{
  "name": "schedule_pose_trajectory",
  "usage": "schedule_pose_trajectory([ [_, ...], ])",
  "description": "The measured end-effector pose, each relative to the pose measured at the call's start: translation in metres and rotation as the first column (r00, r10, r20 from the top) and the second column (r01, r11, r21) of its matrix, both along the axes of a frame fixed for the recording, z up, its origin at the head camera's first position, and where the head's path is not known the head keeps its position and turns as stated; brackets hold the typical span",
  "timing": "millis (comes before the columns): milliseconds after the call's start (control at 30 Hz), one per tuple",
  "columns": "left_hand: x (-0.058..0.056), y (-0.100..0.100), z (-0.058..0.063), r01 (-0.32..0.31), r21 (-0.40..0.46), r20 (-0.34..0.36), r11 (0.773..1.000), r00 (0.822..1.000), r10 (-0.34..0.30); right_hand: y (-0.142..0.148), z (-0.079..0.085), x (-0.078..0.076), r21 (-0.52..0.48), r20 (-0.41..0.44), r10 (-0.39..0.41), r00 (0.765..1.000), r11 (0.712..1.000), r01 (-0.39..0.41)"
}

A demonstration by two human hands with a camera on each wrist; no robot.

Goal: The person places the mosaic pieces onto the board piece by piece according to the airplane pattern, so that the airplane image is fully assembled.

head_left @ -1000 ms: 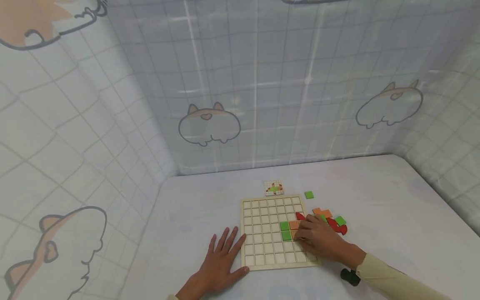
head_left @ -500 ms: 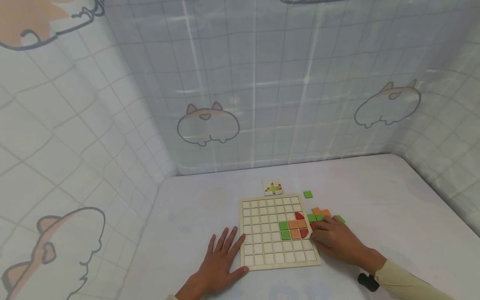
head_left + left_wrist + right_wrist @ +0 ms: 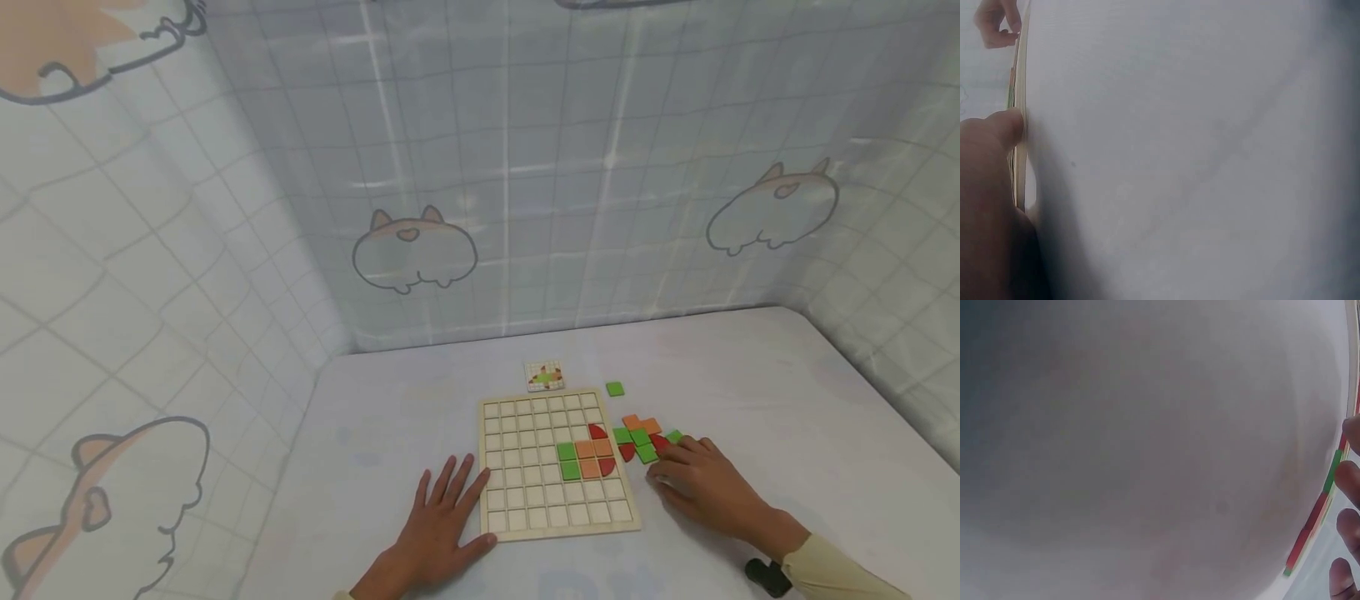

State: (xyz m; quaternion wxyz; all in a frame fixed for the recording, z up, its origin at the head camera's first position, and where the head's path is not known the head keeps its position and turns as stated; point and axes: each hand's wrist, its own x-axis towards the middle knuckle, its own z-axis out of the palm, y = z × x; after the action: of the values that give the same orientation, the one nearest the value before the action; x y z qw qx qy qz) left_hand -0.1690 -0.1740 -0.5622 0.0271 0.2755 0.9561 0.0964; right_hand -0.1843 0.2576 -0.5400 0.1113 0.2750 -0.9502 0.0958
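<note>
In the head view my left hand (image 3: pixel 442 521) lies flat with its fingers spread, thumb and index finger at the left edge of a wooden grid board (image 3: pixel 562 532). Set in the board's right side are green squares (image 3: pixel 570 470), orange squares (image 3: pixel 590 468) and red quarter-circle pieces (image 3: pixel 606 467). My right hand (image 3: pixel 708 487) hovers at the near right of a loose group of pieces, its fingers loosely bent and no piece visible in them. That group has green squares (image 3: pixel 646 453), orange squares (image 3: pixel 650 426) and red pieces (image 3: pixel 627 452). The right wrist view shows the fingertips (image 3: pixel 1349 478) beside the pieces.
Behind the board lies a small pattern card (image 3: pixel 544 376). A lone green square (image 3: pixel 615 388) sits to its right. All rest on a white-covered table (image 3: pixel 390 417), with cartoon-printed curtains (image 3: pixel 525 208) around it. A black object (image 3: pixel 767 577) sits at the right wrist.
My right hand has moved off the board to the right, past the loose pieces, uncovering the red quarter-circle pieces on the board and most of the loose group. The left hand stays in place.
</note>
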Motion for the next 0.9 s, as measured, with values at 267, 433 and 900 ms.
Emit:
schedule_pose_trajectory([
  [267,0.001,0.0,0.004,0.0,-0.011,0.013,1.0,1.0,0.001,0.019,0.003,0.001,0.049,-0.021,-0.079,0.997,0.996,0.079],
  [433,0.001,0.001,0.007,-0.007,-0.034,0.022,0.999,1.0,0.008,0.023,0.003,0.001,0.085,-0.039,-0.117,0.992,0.989,0.119],
  [900,0.001,0.002,0.008,-0.011,-0.032,0.032,0.999,0.999,0.012,0.025,0.004,0.002,0.055,-0.035,-0.125,0.991,0.99,0.127],
])
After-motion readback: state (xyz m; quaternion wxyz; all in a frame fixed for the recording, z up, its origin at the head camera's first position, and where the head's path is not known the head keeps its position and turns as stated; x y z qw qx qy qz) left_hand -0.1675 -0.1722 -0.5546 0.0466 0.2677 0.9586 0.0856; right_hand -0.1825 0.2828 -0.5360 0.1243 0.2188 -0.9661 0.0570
